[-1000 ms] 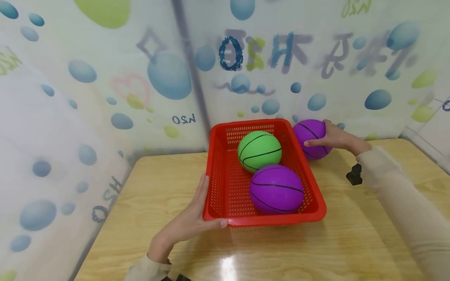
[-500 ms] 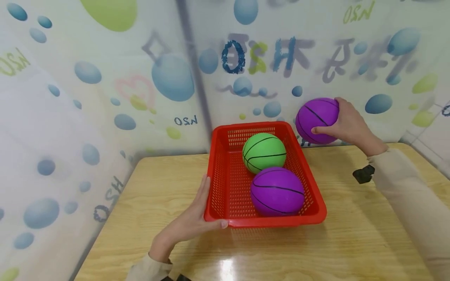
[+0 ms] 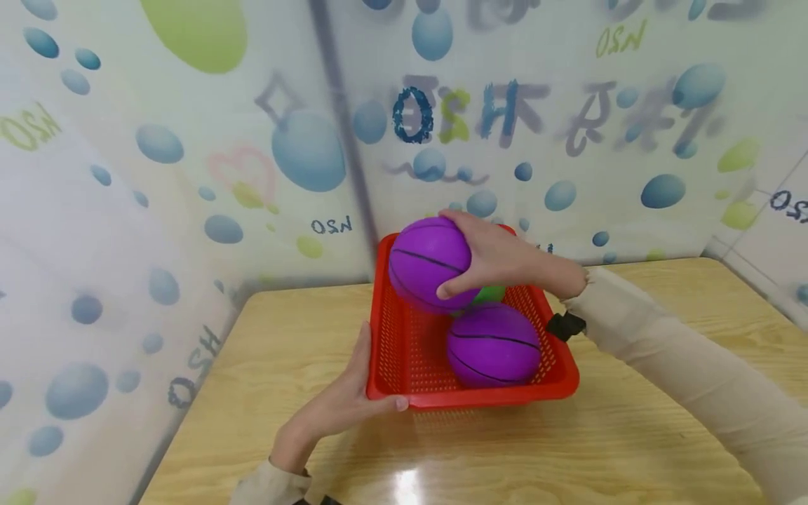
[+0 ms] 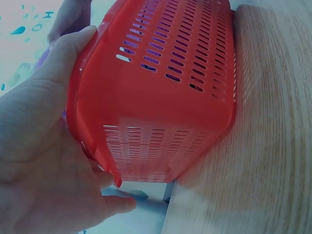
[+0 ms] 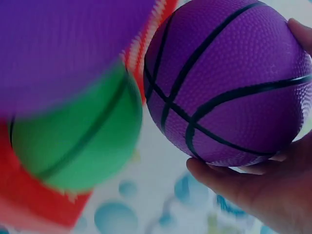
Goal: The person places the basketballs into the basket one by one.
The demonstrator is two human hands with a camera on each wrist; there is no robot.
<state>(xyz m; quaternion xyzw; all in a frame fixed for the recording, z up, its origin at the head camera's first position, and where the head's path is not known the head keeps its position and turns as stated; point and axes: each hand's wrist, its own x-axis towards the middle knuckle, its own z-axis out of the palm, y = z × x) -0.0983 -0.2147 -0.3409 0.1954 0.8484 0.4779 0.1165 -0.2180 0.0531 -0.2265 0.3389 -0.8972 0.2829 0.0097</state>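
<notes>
My right hand [image 3: 495, 256] grips a purple ball [image 3: 426, 270] with black basketball lines, thumb and fingers spread round its side. The ball hangs over the back left of a red plastic basket [image 3: 394, 396]. A second purple ball [image 3: 495, 351] lies in the basket's front right. Behind it a green ball [image 5: 80, 131] with black lines shows in the right wrist view; the held ball and my right hand mostly cover it in the head view. My left hand [image 3: 337, 393] holds the basket's front left corner, thumb over the front rim [image 4: 78, 73] and fingers along the left side.
The basket stands on a light wooden table [image 3: 290, 330]. Right behind the table rises a wall covering [image 3: 252, 210] printed with blue and green bubbles and letters. My right forearm [image 3: 682, 351] reaches across the table's right side.
My right hand has lifted the purple ball from the table right of the basket and carried it left over the basket. The left hand stays at the basket's corner.
</notes>
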